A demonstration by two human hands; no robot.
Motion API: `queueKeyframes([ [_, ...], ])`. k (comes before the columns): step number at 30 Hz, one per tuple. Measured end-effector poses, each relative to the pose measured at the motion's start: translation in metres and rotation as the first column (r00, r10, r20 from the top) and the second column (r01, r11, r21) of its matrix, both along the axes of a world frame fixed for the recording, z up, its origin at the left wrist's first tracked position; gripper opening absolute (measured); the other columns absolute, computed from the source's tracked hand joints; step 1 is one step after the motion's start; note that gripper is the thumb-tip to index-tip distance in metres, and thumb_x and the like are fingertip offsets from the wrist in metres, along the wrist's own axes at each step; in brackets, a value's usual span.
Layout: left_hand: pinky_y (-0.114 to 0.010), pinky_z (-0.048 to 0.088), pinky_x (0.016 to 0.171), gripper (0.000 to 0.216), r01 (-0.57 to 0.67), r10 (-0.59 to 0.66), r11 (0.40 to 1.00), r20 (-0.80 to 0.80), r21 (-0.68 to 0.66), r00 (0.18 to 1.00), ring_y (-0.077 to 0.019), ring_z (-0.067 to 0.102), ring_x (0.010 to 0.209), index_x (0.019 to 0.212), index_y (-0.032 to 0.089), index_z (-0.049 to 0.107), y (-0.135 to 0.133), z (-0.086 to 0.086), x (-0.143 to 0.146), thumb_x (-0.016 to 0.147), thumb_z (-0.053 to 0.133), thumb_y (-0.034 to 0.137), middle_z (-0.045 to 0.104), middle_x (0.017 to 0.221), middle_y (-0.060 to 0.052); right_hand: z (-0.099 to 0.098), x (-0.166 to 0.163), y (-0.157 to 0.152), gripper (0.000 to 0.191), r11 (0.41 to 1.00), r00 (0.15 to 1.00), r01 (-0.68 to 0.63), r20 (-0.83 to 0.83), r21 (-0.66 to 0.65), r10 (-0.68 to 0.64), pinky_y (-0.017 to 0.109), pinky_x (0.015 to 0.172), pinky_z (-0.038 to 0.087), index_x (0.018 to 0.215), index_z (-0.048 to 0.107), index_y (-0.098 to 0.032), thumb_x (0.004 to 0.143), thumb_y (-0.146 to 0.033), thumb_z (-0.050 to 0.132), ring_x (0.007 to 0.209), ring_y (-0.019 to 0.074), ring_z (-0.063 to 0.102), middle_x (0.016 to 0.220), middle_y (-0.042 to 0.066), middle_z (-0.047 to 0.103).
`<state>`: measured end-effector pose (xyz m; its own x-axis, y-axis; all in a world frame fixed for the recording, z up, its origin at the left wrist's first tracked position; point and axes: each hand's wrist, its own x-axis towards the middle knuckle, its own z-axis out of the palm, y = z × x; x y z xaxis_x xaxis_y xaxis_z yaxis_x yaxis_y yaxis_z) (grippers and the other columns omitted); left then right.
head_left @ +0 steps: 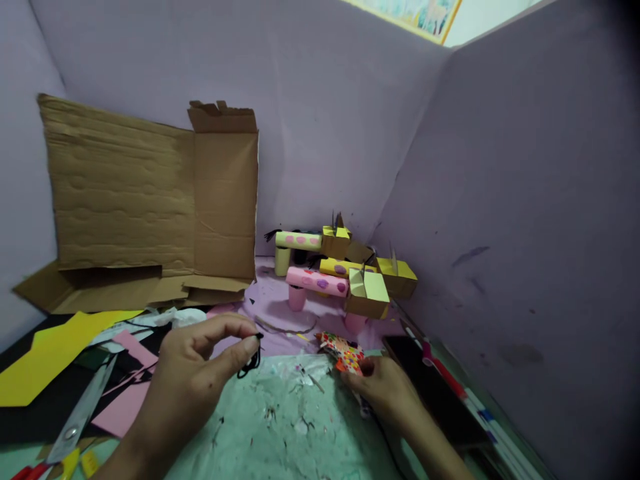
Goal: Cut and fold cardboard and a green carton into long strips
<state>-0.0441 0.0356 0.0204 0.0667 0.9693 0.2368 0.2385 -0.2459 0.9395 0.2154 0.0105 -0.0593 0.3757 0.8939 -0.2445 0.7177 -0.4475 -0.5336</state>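
My left hand (200, 373) is raised at the centre left, thumb and forefinger pinching a small black string (253, 363) that hangs in loops below the fingertips. On the right, my right hand (383, 387) is closed around a glue gun (344, 351) with a bright patterned body. Its nozzle points left and a dark cord trails beneath. Behind it stand several paper-and-card animal figures: a pink spotted one (317, 281), a yellow one (340, 267) and a pale one (299, 241), with box-shaped heads.
An opened cardboard box (125, 200) leans against the back wall. Scissors (75, 427) lie at left among yellow paper (65, 357) and pink paper (123, 410). A black tablet-like slab (435, 393) and several markers (450, 377) line the right side. Scraps dot the green table cover (270, 447).
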Motion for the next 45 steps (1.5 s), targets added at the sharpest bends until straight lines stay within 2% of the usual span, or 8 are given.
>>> queueKeyframes([
  [4, -0.02, 0.041, 0.05, 0.008, 0.016, -0.013, 0.999, 0.074, -0.035, 0.997, -0.0116, 0.052, 0.056, 0.066, 0.02, 0.067, 0.008, -0.001, -0.005, 0.064, 0.067, 0.028, 0.061, 0.059, 0.002, -0.002, 0.008, -0.014, 0.03, 0.996, 0.957, 0.061, -0.289, 0.059, -0.042, 0.024, 0.045, 0.033, 0.064, 0.055, -0.017, 0.072, -0.046, 0.05, 0.049, 0.0128, 0.045, 0.055, 0.0, 0.05],
  [8, -0.021, 0.041, 0.051, 0.013, 0.097, -0.074, 0.984, 0.155, -0.147, 0.985, -0.0113, 0.05, 0.055, 0.066, 0.017, 0.066, 0.013, -0.009, 0.004, 0.065, 0.068, 0.03, 0.059, 0.058, 0.001, 0.017, -0.001, -0.035, 0.034, 0.974, 0.706, 0.194, -0.706, 0.116, -0.057, 0.023, 0.044, 0.041, 0.082, 0.057, -0.018, 0.071, -0.05, 0.062, 0.054, 0.0122, 0.048, 0.065, -0.002, 0.05],
  [12, -0.022, 0.04, 0.053, 0.014, 0.108, -0.077, 0.973, 0.157, -0.204, 0.985, -0.0109, 0.049, 0.054, 0.064, 0.015, 0.065, 0.016, -0.015, 0.011, 0.064, 0.067, 0.03, 0.058, 0.057, 0.001, 0.036, -0.017, -0.048, 0.042, 0.975, 0.586, 0.116, -0.805, 0.191, 0.088, 0.02, 0.038, 0.036, 0.096, 0.054, -0.018, 0.074, -0.053, 0.06, 0.047, 0.0096, 0.045, 0.067, -0.001, 0.054],
  [16, -0.022, 0.038, 0.051, 0.015, 0.044, -0.012, 0.98, 0.165, -0.196, 0.986, -0.0101, 0.047, 0.053, 0.063, 0.014, 0.064, 0.021, -0.012, 0.008, 0.062, 0.067, 0.029, 0.057, 0.056, 0.002, 0.049, -0.03, -0.049, 0.047, 0.955, 0.609, 0.049, -0.767, 0.292, 0.204, 0.017, 0.04, 0.027, 0.111, 0.051, -0.018, 0.077, -0.049, 0.06, 0.042, 0.0068, 0.034, 0.049, -0.007, 0.045],
  [22, -0.02, 0.035, 0.047, 0.013, -0.033, 0.051, 0.989, 0.131, -0.142, 0.99, -0.0094, 0.045, 0.05, 0.061, 0.014, 0.063, 0.026, -0.002, -0.003, 0.061, 0.063, 0.027, 0.055, 0.053, 0.002, 0.088, -0.039, -0.006, 0.042, 0.847, 0.765, -0.029, -0.534, 0.531, 0.361, 0.021, 0.046, 0.037, 0.11, 0.05, -0.024, 0.073, -0.036, 0.065, 0.055, 0.0106, 0.043, 0.076, -0.001, 0.054],
  [29, -0.019, 0.035, 0.045, 0.008, -0.057, 0.068, 0.995, 0.124, -0.086, 0.99, -0.0092, 0.046, 0.049, 0.06, 0.015, 0.063, 0.026, 0.005, -0.012, 0.064, 0.059, 0.021, 0.057, 0.053, 0.003, 0.138, -0.047, 0.055, 0.045, 0.885, 0.808, -0.163, -0.455, 0.437, 0.374, 0.024, 0.049, 0.039, 0.102, 0.052, -0.019, 0.06, -0.026, 0.063, 0.055, 0.013, 0.05, 0.07, -0.001, 0.057],
  [36, -0.021, 0.038, 0.05, 0.012, -0.034, 0.033, 0.999, 0.07, 0.021, 0.997, -0.0109, 0.05, 0.054, 0.06, 0.015, 0.063, 0.025, 0.005, -0.014, 0.068, 0.055, 0.016, 0.06, 0.056, 0.001, 0.127, -0.049, 0.088, 0.026, 0.847, 0.92, -0.328, -0.062, 0.419, 0.388, 0.027, 0.057, 0.04, 0.083, 0.056, -0.018, 0.057, -0.018, 0.053, 0.064, 0.0166, 0.056, 0.073, 0.002, 0.061],
  [45, -0.018, 0.036, 0.045, 0.012, -0.062, 0.059, 0.998, 0.115, 0.024, 0.992, -0.0087, 0.047, 0.049, 0.058, 0.015, 0.062, 0.024, 0.01, -0.019, 0.067, 0.055, 0.013, 0.058, 0.052, 0.003, 0.118, -0.053, 0.091, 0.029, 0.861, 0.939, -0.327, 0.032, 0.39, 0.343, 0.025, 0.053, 0.04, 0.088, 0.059, -0.018, 0.062, -0.012, 0.048, 0.058, 0.0161, 0.057, 0.068, 0.0, 0.064],
])
